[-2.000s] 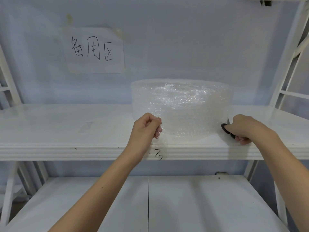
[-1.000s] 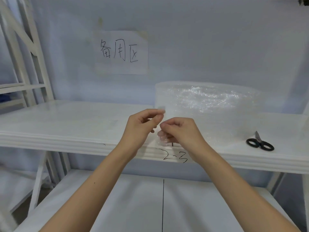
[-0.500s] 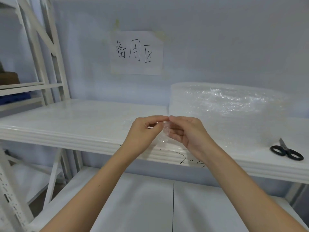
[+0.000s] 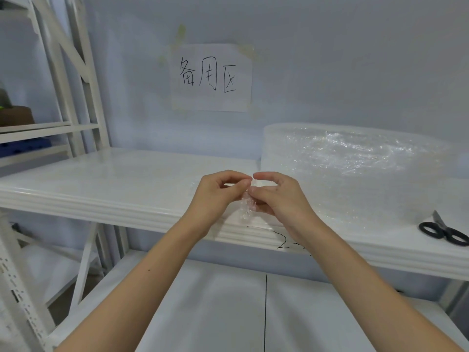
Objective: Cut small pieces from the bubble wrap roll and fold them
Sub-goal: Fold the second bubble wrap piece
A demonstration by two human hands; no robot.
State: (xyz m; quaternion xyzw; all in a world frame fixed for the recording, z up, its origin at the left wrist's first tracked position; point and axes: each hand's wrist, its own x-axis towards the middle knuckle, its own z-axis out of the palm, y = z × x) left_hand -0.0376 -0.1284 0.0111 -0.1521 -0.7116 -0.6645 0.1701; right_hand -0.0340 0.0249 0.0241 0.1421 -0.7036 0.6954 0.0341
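A small clear piece of bubble wrap [image 4: 246, 207] hangs between my two hands above the front edge of the white shelf [image 4: 121, 189]. My left hand [image 4: 218, 194] pinches its upper left part. My right hand [image 4: 276, 196] pinches it from the right, fingertips touching the left hand's. The big bubble wrap roll [image 4: 355, 171] stands on the shelf just right of my hands. Black-handled scissors [image 4: 442, 231] lie on the shelf at the far right, untouched.
A paper sign [image 4: 212, 77] with handwritten characters is taped to the wall behind. A lower white shelf [image 4: 228, 313] lies under my forearms. White rack uprights [image 4: 76, 80] stand at the left, with a brown object [image 4: 15, 115] on a side shelf.
My right hand put the scissors down on the shelf and came over to the cut piece. Both hands now pinch it together. My view has swung left.
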